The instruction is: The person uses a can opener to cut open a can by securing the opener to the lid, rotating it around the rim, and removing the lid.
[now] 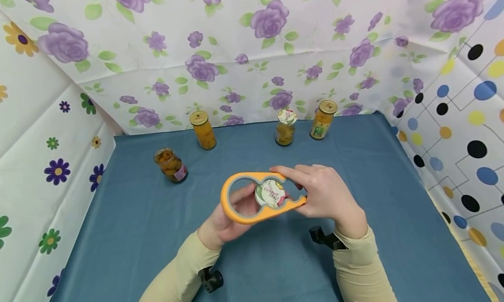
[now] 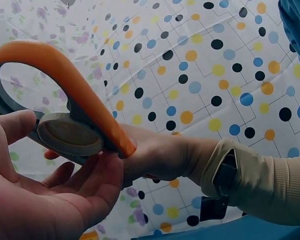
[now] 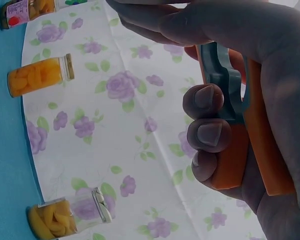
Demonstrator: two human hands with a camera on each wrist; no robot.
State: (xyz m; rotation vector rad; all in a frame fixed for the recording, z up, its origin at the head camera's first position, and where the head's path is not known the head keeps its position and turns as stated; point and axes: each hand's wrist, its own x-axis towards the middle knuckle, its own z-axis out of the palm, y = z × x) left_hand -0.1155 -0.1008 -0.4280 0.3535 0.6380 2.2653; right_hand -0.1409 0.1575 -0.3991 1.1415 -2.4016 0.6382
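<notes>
An orange jar opener (image 1: pixel 232 212) with grey-lined round openings is held above the table. A white printed jar lid (image 1: pixel 270 193) sits in its middle opening; the left wrist view shows the lid's underside (image 2: pixel 72 135). My right hand (image 1: pixel 327 194) grips the two handle ends, fingers curled round them in the right wrist view. My left hand (image 1: pixel 226 223) is under the opener, thumb and fingertips at opposite edges of the lid. A lidless glass jar (image 1: pixel 170 165) of brownish pieces, with a pink label, stands at the left.
Along the back of the blue tabletop (image 1: pixel 138 240) stand a gold-lidded jar (image 1: pixel 204 133) of orange fruit, a jar with a white printed lid (image 1: pixel 285 129) and another gold-lidded jar (image 1: pixel 323 120). Patterned cloth walls (image 1: pixel 236 52) enclose the back and sides.
</notes>
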